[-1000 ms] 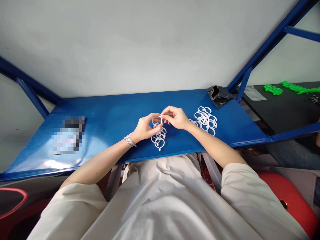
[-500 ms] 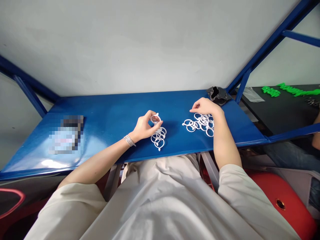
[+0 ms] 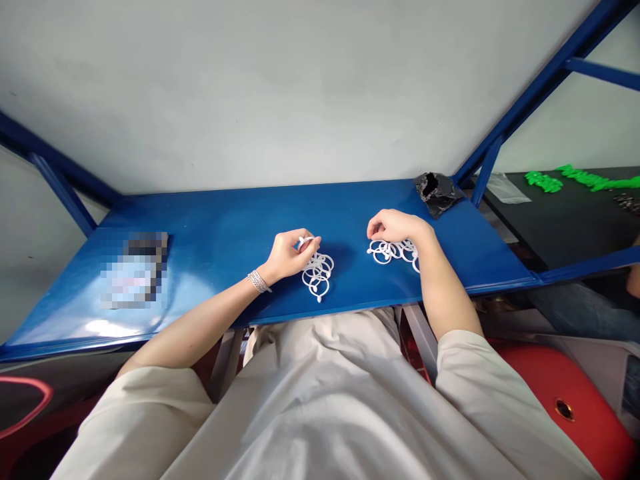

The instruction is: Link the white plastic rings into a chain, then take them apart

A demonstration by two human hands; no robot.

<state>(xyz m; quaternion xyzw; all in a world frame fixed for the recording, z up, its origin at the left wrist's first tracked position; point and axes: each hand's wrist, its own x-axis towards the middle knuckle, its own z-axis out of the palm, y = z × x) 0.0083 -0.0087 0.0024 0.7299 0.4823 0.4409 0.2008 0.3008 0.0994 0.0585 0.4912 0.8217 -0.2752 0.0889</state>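
A white plastic ring (image 3: pixel 302 244) with a small knob is pinched between the thumb and fingers of my left hand (image 3: pixel 287 257). Just below that hand, a small pile of similar white rings (image 3: pixel 319 275) overlaps on the blue table. My right hand (image 3: pixel 397 227) is bent over a second pile of white rings (image 3: pixel 384 253), its fingers curled together at the pile's upper edge. Whatever lies between those fingertips is hidden, and the hand and wrist cover part of this pile.
The blue table (image 3: pixel 225 220) has a raised frame on both sides and a pale wall behind. A crumpled black plastic bag (image 3: pixel 438 193) lies at its back right corner. A blurred-out item (image 3: pixel 134 270) is on the left. Green pieces (image 3: pixel 595 181) lie on a dark table at right.
My right hand has moved left and slightly toward me, down onto the right pile, with its fingers curling in. The ring in my left hand has tilted.
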